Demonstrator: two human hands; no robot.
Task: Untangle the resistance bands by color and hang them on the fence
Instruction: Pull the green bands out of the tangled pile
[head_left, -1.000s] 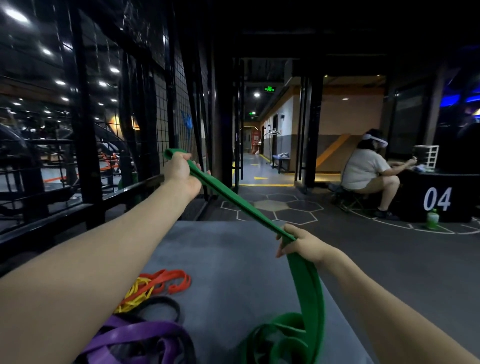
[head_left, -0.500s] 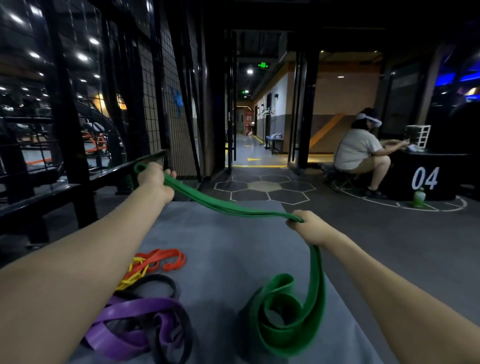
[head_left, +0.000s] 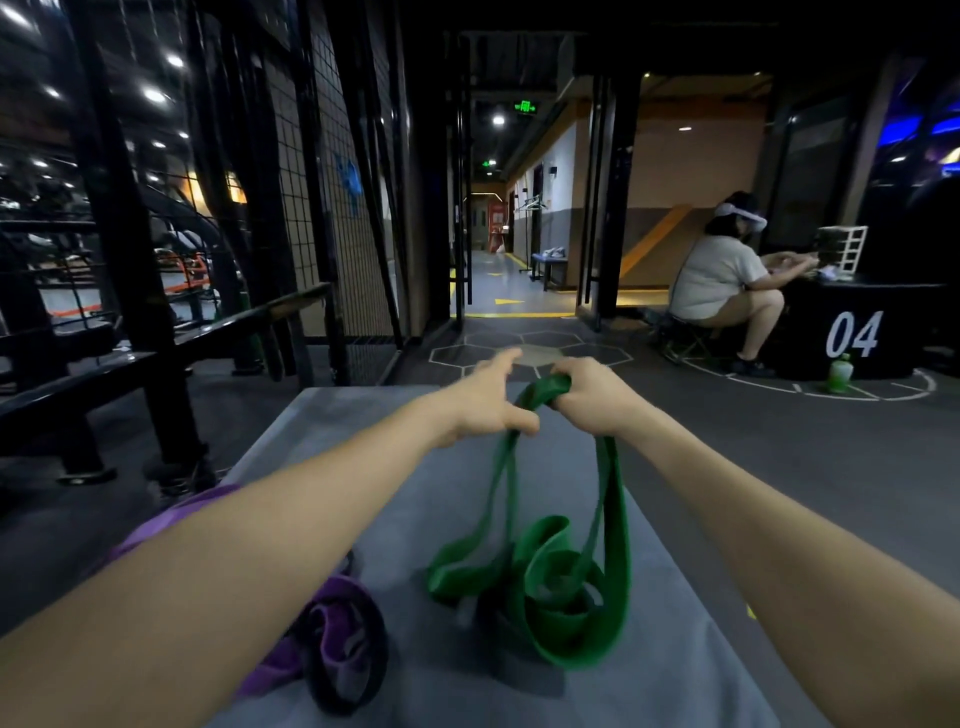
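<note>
I see both hands out over the long grey mat (head_left: 675, 649), close together near its far end. My right hand (head_left: 589, 397) has its fingers curled tight around the wide green rubber band (head_left: 571, 597) and holds one fold of it up off the mat. My left hand (head_left: 485, 402) is just beside it. Its pointing finger is stretched out straight ahead, and its thumb and the other fingers seem to pinch a thin strand of the same green band. The picture is a bit blurry there, so I am not sure how firm that pinch is. From the two hands the green band hangs down in long loops and ends in a loose heap on the middle of the mat. On the near left part of the mat lie a purple rubber band (head_left: 337, 631) and a black rubber band (head_left: 371, 654), twisted together and partly hidden under my left arm. The black metal wire fence (head_left: 332, 208) stands off the mat's left side.
</note>
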